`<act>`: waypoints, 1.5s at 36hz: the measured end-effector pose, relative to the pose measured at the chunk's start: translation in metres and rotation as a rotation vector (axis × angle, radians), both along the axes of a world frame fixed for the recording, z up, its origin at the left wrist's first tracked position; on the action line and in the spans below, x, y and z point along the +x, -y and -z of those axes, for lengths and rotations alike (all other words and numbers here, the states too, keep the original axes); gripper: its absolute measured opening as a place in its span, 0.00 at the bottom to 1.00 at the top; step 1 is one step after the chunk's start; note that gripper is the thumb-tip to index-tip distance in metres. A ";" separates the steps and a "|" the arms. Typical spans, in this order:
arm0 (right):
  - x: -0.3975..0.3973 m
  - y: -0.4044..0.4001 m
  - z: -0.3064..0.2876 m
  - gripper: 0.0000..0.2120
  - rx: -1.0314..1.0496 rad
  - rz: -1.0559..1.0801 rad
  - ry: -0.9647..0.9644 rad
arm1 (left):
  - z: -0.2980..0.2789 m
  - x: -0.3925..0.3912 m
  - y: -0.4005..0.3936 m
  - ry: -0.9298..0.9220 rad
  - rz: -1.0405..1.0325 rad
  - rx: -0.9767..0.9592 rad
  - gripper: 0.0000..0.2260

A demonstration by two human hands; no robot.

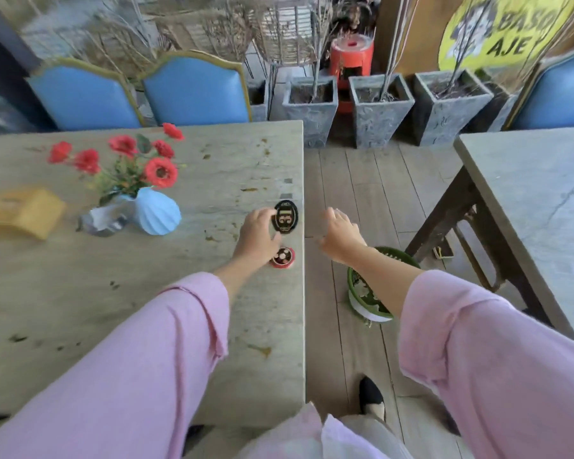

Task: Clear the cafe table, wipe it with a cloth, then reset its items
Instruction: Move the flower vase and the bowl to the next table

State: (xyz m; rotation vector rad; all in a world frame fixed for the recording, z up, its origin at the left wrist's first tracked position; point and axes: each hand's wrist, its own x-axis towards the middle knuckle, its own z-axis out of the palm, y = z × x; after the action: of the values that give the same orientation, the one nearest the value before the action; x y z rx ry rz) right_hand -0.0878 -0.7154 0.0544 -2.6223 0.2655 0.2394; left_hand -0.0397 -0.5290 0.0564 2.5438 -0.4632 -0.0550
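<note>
Left hand (257,235) pinches number plaque (285,216) near table (179,293) edge; right hand (340,231) loose, empty, off the table; risk: plaque slips, drops to floor.

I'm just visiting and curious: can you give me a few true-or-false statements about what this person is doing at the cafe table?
1. The left hand holds the black oval number sign. True.
2. The right hand grips a cloth. False: it holds nothing and hangs over the floor beside the table.
3. The blue vase holds red flowers. True.
4. The small red round container sits at the table's far left. False: it sits near the right edge, just below the left hand.
5. The green basket stands on the table. False: it is on the floor.
</note>
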 end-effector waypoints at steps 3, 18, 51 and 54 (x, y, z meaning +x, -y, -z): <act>0.001 -0.044 -0.017 0.24 -0.004 -0.062 0.038 | -0.013 -0.008 -0.056 0.018 -0.065 0.031 0.20; 0.021 -0.198 -0.046 0.28 -0.095 -0.450 -0.038 | -0.055 -0.045 -0.256 -0.056 -0.483 0.094 0.22; 0.185 -0.368 0.043 0.45 0.241 0.238 0.053 | 0.037 0.153 -0.401 -0.356 -0.552 -0.154 0.41; 0.191 -0.379 0.056 0.44 0.296 0.323 0.165 | 0.049 0.175 -0.405 -0.318 -0.544 -0.188 0.49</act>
State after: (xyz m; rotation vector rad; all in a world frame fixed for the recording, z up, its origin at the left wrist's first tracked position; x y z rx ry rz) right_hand 0.1031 -0.3363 -0.0015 -2.2505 0.5450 -0.0461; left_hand 0.1352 -0.1241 0.0071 2.3312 0.3340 -0.1988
